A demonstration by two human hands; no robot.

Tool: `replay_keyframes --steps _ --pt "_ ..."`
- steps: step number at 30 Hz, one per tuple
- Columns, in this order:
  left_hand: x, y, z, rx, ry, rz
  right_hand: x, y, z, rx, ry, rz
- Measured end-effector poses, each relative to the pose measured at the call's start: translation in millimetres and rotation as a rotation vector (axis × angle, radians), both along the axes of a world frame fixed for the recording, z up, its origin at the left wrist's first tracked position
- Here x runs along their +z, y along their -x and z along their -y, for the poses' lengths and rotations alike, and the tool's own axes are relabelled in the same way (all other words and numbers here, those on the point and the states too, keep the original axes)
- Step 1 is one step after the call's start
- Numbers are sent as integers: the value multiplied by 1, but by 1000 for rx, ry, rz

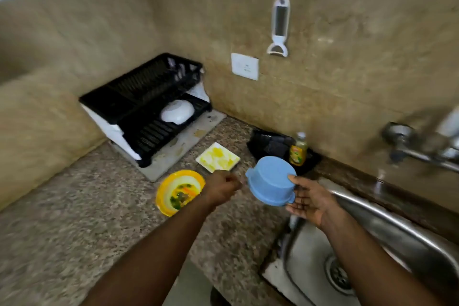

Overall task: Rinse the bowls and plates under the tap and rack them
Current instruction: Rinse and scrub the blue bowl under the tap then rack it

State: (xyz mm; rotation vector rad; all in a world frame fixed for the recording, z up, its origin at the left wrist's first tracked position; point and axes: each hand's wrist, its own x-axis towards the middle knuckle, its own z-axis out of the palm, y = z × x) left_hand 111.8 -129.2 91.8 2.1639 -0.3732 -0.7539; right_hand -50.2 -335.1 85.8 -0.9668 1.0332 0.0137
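1. Head view looks down on a speckled surface (74, 218) with a steel sink (372, 243) at the right.
2. Right hand (308, 200) holds a blue bowl (270, 181) upside down, its fingers (293, 177) curled round the bowl's rim, palm up beneath it.
3. That bowl is off the surface, up in the air, between the sink's left edge and the dirty dishes.
4. Left hand (222, 189) is clenched in a fist just left of the bowl; the picture is blurred there, so whether it touches the bowl cannot be told.
5. Below the left hand sits a yellow bowl (178, 191) with food scraps in it, resting on the surface.
6. Just behind that lies a square plate (218, 158), white and smeared yellow.
7. Further back left stands a black rack (144, 104) with two tiers; a white bowl (176, 112) lies upturned on the lower tier.
8. Tap (422, 149) juts from the wall at the far right, blurred.
9. Small bottle (298, 150) stands near the wall behind the blue bowl, beside a black bag (268, 143).
10. Peeler (279, 26) hangs on the wall, above a white socket (244, 66).
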Motion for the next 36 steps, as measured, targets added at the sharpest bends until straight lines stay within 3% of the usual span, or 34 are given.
replay_keyframes --steps 6,12,17,22,36 --pt "50 -129 -79 -52 -297 580 12 -161 -69 129 -14 80" --pt "86 -247 -131 -135 -629 930 2 -308 -137 232 -21 116" --pt "79 -327 -162 -240 -777 889 -27 -402 -171 225 -33 87" --pt "60 -374 -181 -317 -708 779 -50 -464 -195 172 38 75" --pt "45 -381 -193 -353 -546 887 -77 -574 -229 333 321 113"
